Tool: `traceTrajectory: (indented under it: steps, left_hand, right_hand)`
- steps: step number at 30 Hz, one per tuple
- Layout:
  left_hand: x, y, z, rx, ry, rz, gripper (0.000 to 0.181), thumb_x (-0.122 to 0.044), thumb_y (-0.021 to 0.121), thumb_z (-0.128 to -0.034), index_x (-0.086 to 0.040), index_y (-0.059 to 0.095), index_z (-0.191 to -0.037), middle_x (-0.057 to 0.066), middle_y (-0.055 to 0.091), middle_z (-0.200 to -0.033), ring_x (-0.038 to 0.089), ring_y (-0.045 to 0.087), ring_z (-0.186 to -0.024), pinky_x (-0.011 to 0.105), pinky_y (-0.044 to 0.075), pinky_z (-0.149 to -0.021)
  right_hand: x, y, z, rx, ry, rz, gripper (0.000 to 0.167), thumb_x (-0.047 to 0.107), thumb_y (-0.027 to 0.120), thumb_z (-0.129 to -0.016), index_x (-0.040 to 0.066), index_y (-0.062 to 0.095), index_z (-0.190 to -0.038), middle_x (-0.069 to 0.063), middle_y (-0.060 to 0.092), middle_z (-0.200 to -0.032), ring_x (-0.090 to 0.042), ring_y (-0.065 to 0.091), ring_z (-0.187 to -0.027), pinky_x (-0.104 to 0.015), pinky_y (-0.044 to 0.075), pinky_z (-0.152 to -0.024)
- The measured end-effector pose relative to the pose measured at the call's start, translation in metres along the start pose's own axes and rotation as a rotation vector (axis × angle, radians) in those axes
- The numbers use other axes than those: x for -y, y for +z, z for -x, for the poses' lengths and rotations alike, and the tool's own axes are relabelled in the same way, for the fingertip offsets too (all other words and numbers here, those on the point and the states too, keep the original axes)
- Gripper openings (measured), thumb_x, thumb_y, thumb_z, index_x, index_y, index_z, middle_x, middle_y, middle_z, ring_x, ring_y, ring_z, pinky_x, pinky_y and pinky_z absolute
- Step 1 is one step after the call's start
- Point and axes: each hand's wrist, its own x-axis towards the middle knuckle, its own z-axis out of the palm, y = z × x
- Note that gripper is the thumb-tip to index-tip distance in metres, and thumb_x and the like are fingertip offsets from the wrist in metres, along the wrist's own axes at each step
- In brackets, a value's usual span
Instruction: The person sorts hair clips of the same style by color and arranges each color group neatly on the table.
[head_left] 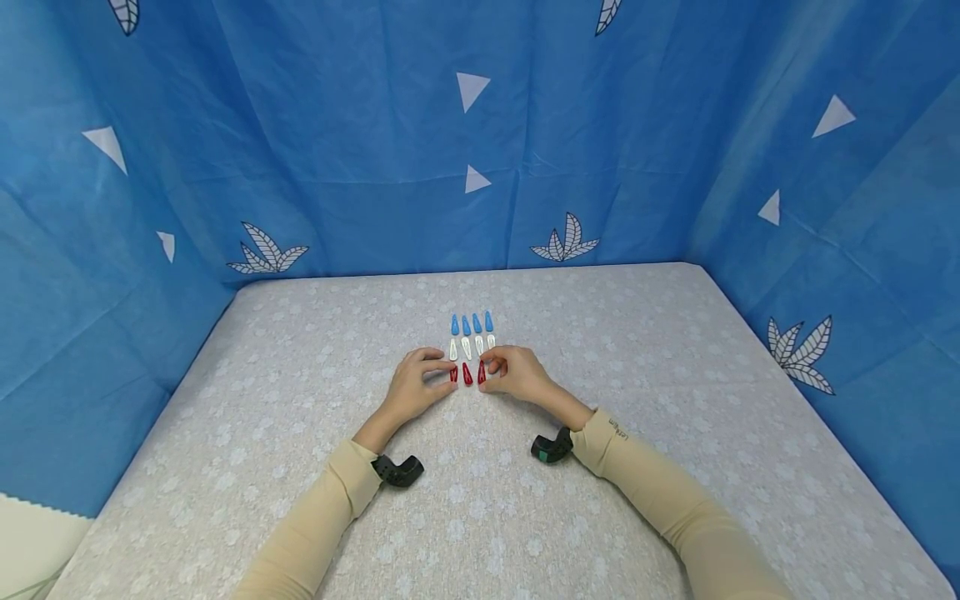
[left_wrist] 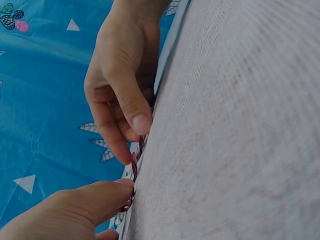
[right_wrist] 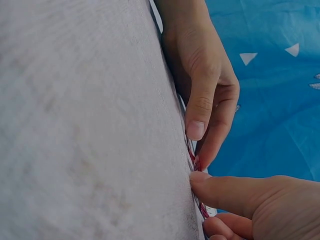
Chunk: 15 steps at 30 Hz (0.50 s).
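Snap hair clips lie in rows on the table. In the head view my left hand [head_left: 411, 385] pinches the leftmost red hair clip [head_left: 453, 375] end to end, between thumb and forefinger. Another red hair clip [head_left: 467, 374] lies untouched between the hands, slightly tilted. My right hand [head_left: 522, 377] pinches a third red hair clip [head_left: 482, 372] the same way; what lies beneath its palm is hidden. Directly behind stands a row of white hair clips [head_left: 467, 347], and beyond it a row of blue hair clips [head_left: 466, 325]. Both wrist views show thumbs low at the cloth.
A pale flowered cloth [head_left: 480, 517] covers the table. Blue curtains [head_left: 375, 133] with white triangles and leaf prints hang behind and at both sides. Each wrist wears a black camera mount, the left mount [head_left: 399, 472] and the right mount [head_left: 552, 447].
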Motion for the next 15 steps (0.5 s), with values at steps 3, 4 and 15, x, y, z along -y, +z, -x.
traceTrajectory:
  steps: [3, 4, 15]
  left_hand:
    - [-0.0001, 0.0001, -0.0001, 0.001, -0.001, -0.004, 0.033, -0.022, 0.080, -0.0806, -0.009, 0.075, -0.111, 0.016, 0.060, -0.127, 0.037, 0.050, -0.125, 0.058, 0.036, -0.108]
    - [-0.0002, 0.0001, -0.0001, 0.001, -0.001, -0.007, 0.033, -0.022, 0.080, -0.0807, -0.009, 0.075, -0.111, 0.016, 0.060, -0.127, 0.037, 0.050, -0.125, 0.059, 0.036, -0.107]
    - [-0.0033, -0.0005, -0.0002, 0.007, 0.002, 0.002, 0.034, -0.022, 0.080, -0.0807, -0.008, 0.075, -0.111, 0.017, 0.060, -0.128, 0.037, 0.050, -0.125, 0.058, 0.035, -0.108]
  right_hand:
    - [0.0000, 0.0002, 0.0000, -0.003, -0.004, -0.001, 0.047, 0.016, 0.084, -0.076, 0.002, 0.068, -0.118, -0.003, 0.066, -0.086, -0.009, 0.054, -0.066, -0.023, 0.047, -0.060]
    - [0.0000, 0.0003, 0.0000, -0.004, -0.004, 0.003, 0.047, 0.016, 0.084, -0.076, 0.003, 0.068, -0.118, -0.003, 0.066, -0.086, -0.009, 0.054, -0.066, -0.023, 0.047, -0.060]
    - [0.0036, -0.0043, 0.0034, -0.002, -0.011, -0.015, 0.047, 0.016, 0.085, -0.075, 0.002, 0.068, -0.117, -0.005, 0.066, -0.088, -0.009, 0.056, -0.068, -0.023, 0.048, -0.061]
